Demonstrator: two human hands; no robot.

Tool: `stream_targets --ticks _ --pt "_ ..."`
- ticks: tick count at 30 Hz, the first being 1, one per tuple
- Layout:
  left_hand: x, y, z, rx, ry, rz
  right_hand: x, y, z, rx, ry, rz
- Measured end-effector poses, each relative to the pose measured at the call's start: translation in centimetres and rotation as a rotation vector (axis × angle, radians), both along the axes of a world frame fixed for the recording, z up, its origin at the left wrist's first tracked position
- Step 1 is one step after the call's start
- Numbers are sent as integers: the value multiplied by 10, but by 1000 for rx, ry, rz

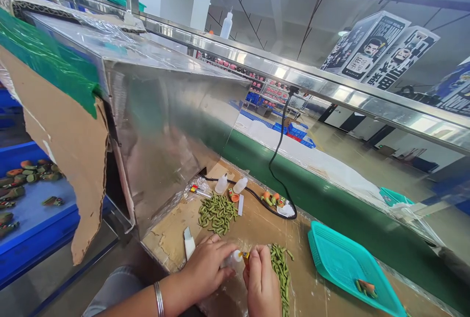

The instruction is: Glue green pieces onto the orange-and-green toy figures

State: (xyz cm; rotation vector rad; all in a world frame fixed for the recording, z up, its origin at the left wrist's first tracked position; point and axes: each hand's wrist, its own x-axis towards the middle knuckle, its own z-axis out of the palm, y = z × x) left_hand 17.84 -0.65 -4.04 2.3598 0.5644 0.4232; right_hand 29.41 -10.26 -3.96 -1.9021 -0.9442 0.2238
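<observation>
Your L hand (207, 264) is curled round a sm. clear bottle (232, 260), just over the tabletop (257, 221), w/ its white top toward your R hand (261, 278). Your R hand pinches a tiny yellow & red thing (246, 255) by that top; can't tell if they touch. Right beside your R hand is a pile of green bits (281, 273). Past your L hand is a green heap (218, 213), w/ 2 white bottles (240, 186) behind. Off R, a teal basket (340, 244) has an orange & green piece (366, 287) inside.
</observation>
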Motion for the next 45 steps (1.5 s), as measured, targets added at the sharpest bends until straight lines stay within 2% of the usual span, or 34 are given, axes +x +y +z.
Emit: stream_targets --ticks 16,27,38,45 --pt "0 -1 1 23 -1 10 4 -2 -5 -96 -19 0" --pt "-1 -1 4 29 -7 6 -2 -2 9 -126 -28 2" --pt "-1 -1 2 33 -26 6 2 -3 1 -225 -105 -26" --pt "0 -1 1 45 -19 9 1 -2 3 -252 -121 -35"
